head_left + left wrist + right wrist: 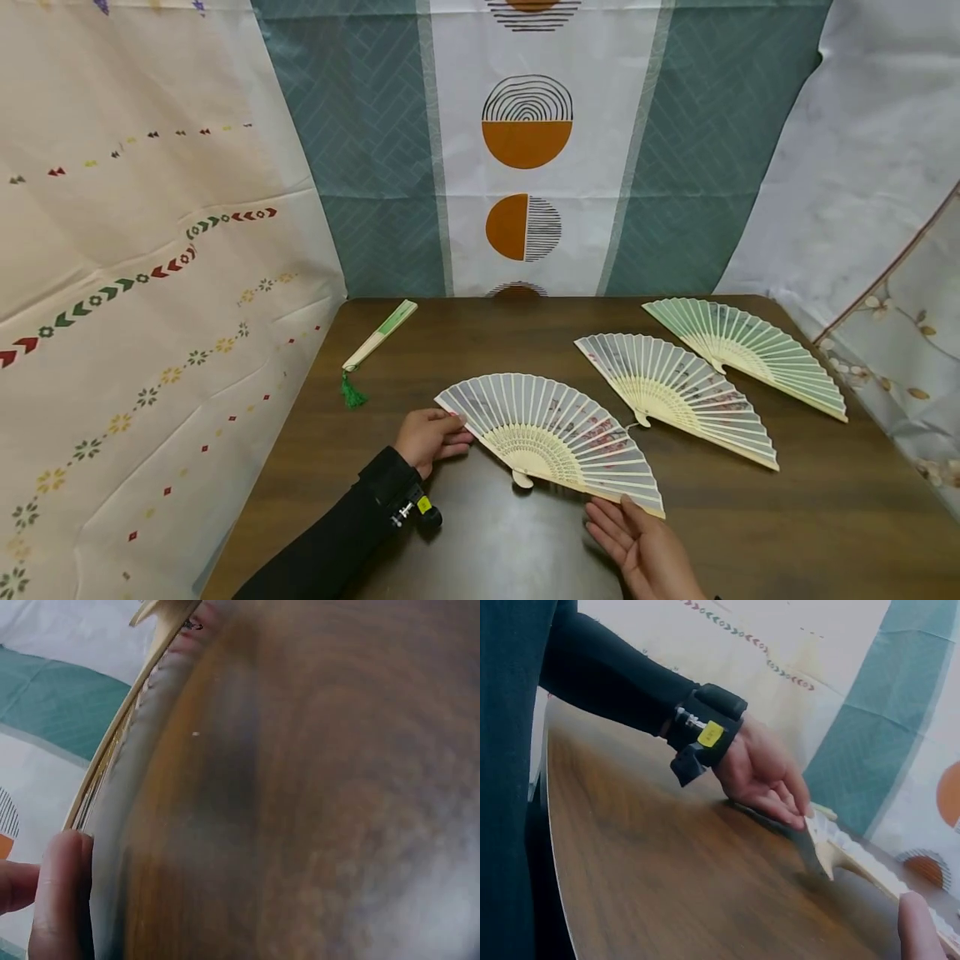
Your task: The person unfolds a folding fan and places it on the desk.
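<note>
A spread white folding fan (525, 450) with pale ribs and reddish floral print is held between two hands at the front of the table. My left hand (431, 440) pinches its left end; the right wrist view shows that left hand (761, 776) at the fan's (870, 870) end. At the opposite end, my right hand (641, 542) holds the right corner, thumb above and fingers beneath. In the left wrist view, a fingertip (64, 870) meets the fan's edge (112, 742). The right wrist view shows only one right-hand digit (917, 926) against the fan.
Behind to the right lie another open white floral fan (675, 400) and an open green fan (750, 354). A closed green fan (382, 333) with a green tassel (352, 392) lies back left on the brown wooden table (315, 467). Patterned cloths (375, 150) hang behind.
</note>
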Available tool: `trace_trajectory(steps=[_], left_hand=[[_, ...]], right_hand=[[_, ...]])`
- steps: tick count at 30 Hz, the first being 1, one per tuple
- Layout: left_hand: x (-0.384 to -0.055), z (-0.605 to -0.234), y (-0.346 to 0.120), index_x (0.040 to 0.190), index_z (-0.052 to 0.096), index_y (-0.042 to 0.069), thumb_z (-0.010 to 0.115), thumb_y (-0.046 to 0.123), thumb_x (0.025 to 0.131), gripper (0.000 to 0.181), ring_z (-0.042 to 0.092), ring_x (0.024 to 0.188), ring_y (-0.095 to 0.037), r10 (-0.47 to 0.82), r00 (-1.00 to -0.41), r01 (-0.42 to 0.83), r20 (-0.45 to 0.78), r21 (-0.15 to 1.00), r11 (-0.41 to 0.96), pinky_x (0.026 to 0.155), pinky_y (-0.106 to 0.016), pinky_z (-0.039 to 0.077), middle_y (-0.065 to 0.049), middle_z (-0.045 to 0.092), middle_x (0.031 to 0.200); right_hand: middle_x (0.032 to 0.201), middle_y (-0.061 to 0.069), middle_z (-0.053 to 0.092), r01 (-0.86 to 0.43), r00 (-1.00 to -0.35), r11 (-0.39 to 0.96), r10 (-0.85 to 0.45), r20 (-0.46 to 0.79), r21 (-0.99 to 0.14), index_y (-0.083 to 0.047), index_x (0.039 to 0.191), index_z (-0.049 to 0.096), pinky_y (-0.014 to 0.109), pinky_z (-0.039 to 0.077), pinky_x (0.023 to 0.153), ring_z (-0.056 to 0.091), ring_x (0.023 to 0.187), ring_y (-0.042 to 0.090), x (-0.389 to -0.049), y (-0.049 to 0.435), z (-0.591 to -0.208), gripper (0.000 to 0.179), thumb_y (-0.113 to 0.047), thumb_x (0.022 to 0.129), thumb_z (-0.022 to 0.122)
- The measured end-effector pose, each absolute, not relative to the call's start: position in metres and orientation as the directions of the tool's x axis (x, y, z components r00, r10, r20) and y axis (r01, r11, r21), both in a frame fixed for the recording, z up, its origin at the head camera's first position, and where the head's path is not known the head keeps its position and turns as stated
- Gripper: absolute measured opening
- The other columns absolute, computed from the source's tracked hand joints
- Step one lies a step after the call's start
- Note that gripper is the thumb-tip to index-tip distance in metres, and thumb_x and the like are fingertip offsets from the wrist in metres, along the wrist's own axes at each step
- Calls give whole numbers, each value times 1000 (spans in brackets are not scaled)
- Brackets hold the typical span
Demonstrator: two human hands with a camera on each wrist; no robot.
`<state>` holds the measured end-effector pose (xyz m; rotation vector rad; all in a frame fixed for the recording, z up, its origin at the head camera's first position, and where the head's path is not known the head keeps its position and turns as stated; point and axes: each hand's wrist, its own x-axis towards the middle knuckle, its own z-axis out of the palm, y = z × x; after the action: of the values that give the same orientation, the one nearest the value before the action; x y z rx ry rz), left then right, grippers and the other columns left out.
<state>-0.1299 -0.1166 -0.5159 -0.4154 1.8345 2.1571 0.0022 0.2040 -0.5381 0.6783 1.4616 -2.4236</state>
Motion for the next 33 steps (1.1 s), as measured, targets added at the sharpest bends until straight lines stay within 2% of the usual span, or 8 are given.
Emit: trace_trajectory(steps=[5,13,18,22,26,29,32,33], left_hand=[[-135,-516,-111,120,66,-13,69,0,111,17,82,76,-14,74,-916,-401,-395,906,-133,69,-28,72,-9,81,88],[-145,-518,-104,115,68,-12,70,-4,109,10,79,72,-14,97,-900,-431,-425,901,-51,68,-30,73,-13,83,93],[-153,-519,-100,114,70,-12,73,-1,108,13,80,74,-13,125,-901,-420,-415,907,-16,70,-31,73,-16,85,97],[-156,-521,-102,114,73,-12,77,3,107,17,79,73,-13,113,-904,-409,-413,911,59,67,-30,72,-12,84,90],[-158,-522,-106,115,77,-14,78,7,107,22,79,71,-12,111,-913,-380,-392,917,121,65,-28,72,-9,82,85],[-157,-521,-110,117,80,-14,78,9,108,25,79,71,-11,117,-916,-366,-383,919,148,65,-28,72,-8,82,84],[-154,-515,-113,119,79,-15,77,13,110,29,80,74,-12,117,-918,-361,-380,920,156,68,-30,73,-12,84,89],[-153,-512,-114,120,78,-15,75,15,112,31,80,75,-13,119,-919,-358,-377,921,151,70,-31,73,-14,85,92]], right_hand=[[122,4,80,425,-867,-475,29,-497,-770,14,171,17,34,70,104,81,106,11,0,214,-538,60,-25,127,28],[115,5,82,455,-846,-546,-18,-533,-703,2,153,32,40,71,104,83,105,14,0,220,-538,36,-21,126,25],[115,3,82,459,-844,-549,-22,-536,-699,4,155,32,40,71,104,82,105,13,-2,225,-537,40,-23,127,23],[115,6,82,466,-835,-569,-29,-550,-678,6,156,32,46,71,105,83,106,17,-2,231,-536,44,-24,126,23],[114,9,84,520,-813,-586,-116,-570,-622,10,152,38,50,71,106,85,107,20,-1,242,-534,48,-26,125,23],[113,8,85,590,-783,-564,-229,-578,-577,9,141,52,48,71,107,85,108,20,0,252,-533,47,-26,123,25],[108,2,85,629,-767,-524,-295,-570,-575,-2,119,66,46,72,105,85,105,17,3,260,-533,42,-23,121,30],[106,0,85,637,-761,-513,-299,-575,-576,-6,113,68,47,71,105,85,105,17,1,266,-544,38,-23,121,34]])
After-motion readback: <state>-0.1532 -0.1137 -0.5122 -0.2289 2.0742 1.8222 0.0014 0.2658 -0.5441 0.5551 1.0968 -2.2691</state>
